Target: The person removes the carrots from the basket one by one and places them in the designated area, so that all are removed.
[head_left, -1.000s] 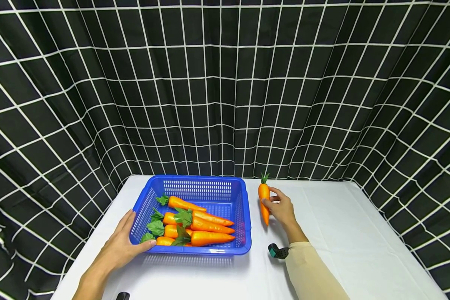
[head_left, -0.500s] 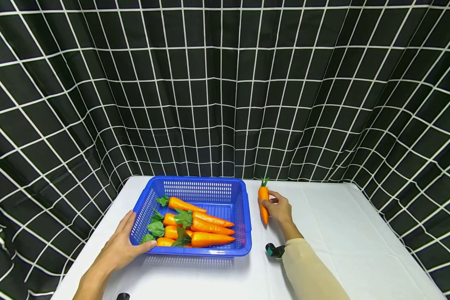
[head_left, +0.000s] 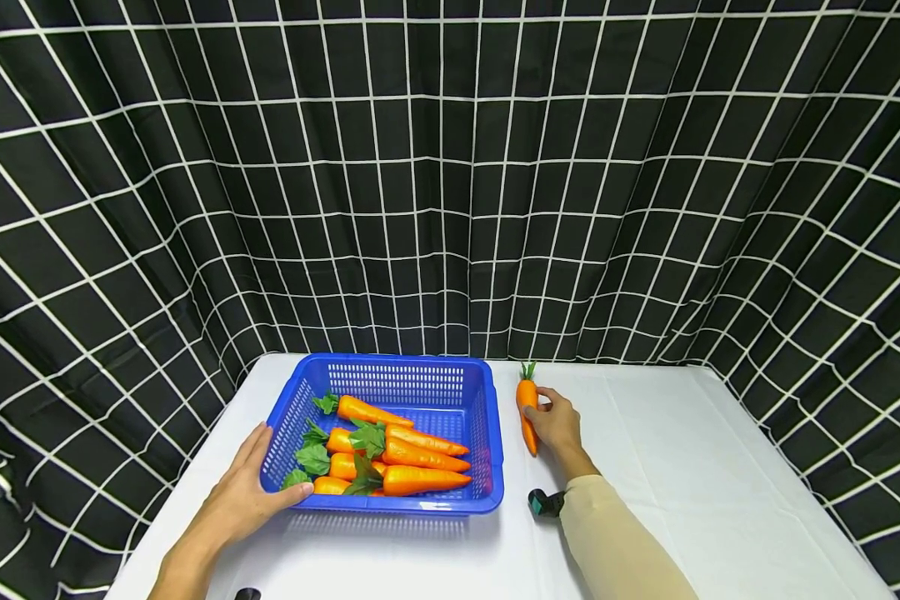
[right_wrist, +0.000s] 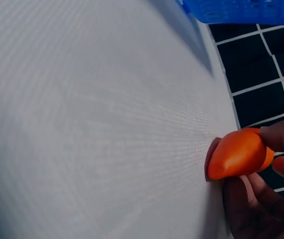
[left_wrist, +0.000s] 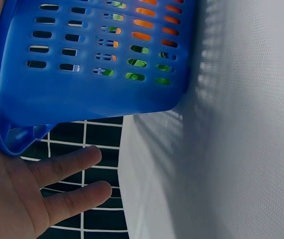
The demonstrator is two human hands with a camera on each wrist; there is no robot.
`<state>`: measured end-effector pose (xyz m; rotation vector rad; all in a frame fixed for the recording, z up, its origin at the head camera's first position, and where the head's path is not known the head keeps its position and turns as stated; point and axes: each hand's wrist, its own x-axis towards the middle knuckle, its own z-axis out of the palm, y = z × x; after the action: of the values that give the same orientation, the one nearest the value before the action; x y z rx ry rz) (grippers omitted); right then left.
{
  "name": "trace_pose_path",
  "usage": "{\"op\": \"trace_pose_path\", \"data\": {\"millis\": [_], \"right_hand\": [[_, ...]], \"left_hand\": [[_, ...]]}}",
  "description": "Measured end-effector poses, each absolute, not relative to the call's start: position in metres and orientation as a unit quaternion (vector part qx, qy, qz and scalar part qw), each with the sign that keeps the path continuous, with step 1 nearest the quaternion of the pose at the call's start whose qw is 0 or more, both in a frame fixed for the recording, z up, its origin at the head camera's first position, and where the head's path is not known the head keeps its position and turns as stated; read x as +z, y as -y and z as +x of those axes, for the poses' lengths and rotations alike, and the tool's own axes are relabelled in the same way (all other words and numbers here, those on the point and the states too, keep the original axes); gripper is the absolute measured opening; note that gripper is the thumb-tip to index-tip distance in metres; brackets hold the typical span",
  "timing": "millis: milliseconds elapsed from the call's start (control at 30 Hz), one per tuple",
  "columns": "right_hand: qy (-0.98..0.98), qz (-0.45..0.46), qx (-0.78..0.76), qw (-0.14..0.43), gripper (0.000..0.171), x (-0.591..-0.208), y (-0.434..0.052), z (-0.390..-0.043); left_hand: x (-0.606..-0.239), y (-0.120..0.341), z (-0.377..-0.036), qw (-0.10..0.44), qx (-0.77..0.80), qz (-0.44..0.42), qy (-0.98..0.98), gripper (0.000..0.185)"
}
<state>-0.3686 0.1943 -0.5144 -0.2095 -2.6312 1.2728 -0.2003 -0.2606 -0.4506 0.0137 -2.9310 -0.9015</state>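
On the white tabletop, a blue basket sits left of centre, holding a pile of carrots with green leaves. At the basket's 8 o'clock corner the left hand rests against the outer wall, fingers straight and slightly apart, thumb along the near rim; the wrist view shows the palm pressed to the basket's corner. At 3 o'clock of the basket, just beside its right wall, a single carrot lies with its green top toward 12 o'clock. The right hand grips it, fingers curled round its body, its tip touching the tabletop. A small dark device sits at the right wrist, at the end of a beige sleeve. A black grid-patterned curtain hangs behind.
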Motion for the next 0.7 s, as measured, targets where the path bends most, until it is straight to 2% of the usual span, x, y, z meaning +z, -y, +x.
{"op": "trace_pose_path", "data": {"millis": [700], "right_hand": [[0.901, -0.079, 0.414, 0.098, 0.050, -0.5114, -0.1928, -0.3633]], "left_hand": [[-0.4505, 0.2602, -0.1998, 0.033, -0.297, 0.009, 0.954, 0.115]]}}
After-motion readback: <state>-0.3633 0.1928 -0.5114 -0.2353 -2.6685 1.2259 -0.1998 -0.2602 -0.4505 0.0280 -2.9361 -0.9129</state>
